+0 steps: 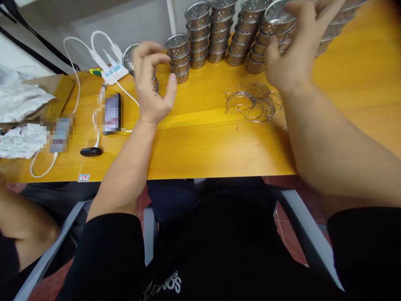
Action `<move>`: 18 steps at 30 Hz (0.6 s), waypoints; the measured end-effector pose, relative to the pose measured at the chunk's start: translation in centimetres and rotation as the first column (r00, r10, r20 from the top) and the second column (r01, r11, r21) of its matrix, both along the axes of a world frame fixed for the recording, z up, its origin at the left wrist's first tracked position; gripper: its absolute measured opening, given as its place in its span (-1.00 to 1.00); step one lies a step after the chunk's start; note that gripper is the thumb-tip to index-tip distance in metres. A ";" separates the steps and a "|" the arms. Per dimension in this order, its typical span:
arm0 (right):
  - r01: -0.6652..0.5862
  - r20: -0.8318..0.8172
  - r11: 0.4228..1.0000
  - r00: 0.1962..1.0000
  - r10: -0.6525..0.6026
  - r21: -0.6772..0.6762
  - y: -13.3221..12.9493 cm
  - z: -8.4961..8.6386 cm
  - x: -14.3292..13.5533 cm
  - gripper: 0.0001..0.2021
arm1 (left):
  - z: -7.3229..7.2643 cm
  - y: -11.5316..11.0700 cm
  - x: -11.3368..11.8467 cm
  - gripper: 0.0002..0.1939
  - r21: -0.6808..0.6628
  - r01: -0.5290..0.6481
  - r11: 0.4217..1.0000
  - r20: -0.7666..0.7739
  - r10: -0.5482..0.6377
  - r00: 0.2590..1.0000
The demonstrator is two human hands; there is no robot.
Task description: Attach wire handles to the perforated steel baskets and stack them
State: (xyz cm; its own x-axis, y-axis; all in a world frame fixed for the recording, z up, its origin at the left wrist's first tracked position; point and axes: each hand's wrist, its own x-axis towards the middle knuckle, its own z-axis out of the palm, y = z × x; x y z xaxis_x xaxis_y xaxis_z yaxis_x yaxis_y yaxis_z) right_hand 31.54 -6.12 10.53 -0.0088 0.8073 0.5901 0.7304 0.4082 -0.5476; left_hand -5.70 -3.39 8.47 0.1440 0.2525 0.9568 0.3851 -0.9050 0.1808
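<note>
My left hand (153, 85) is raised above the table, its fingers loosely curved and apart from the thumb, with nothing between them. Behind it stands a partly hidden stack of perforated metal cups (128, 58), and just to its right is a short cup stack (178, 62). My right hand (294, 54), slightly blurred, has its fingers spread beside a taller stack of metal cups (257, 58). Whether its fingertips touch the top cup (277, 19) I cannot tell. Left of my right forearm lies a loose tangle of thin bent wires (253, 102).
More cup stacks (198, 37) line the wall. At left are a white power strip (115, 73) with cables, a phone (112, 113), a black oval object (91, 151) and plastic bags (21, 100). Another person's arm (25, 213) rests at lower left.
</note>
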 end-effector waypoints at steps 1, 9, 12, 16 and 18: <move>0.055 0.016 0.999 0.998 -0.055 0.000 0.1 -0.1 0.3 -0.69 | -0.8 -0.2 0.6 -0.29 -0.176 0.008 0.984 -0.077 -0.022 0.997; 0.417 -0.007 0.909 0.909 -0.417 -0.001 3.2 -3.0 4.7 -0.40 | -4.5 0.9 1.4 -0.60 -0.610 0.014 0.792 -0.241 -0.202 0.949; 0.384 -0.048 0.923 0.923 -0.383 0.026 4.1 -3.4 5.3 -0.38 | -4.4 1.2 1.0 -0.64 -0.629 -0.004 0.777 -0.237 -0.187 0.953; 0.440 -0.022 0.897 0.897 -0.441 -0.035 3.2 -2.6 3.3 -0.33 | -4.3 1.4 0.8 -0.69 -0.637 0.001 0.771 -0.234 -0.195 0.952; 0.357 0.019 0.934 0.934 -0.356 -0.025 1.6 -1.9 1.7 -0.44 | -4.4 1.4 0.8 -0.73 -0.637 0.013 0.771 -0.229 -0.206 0.951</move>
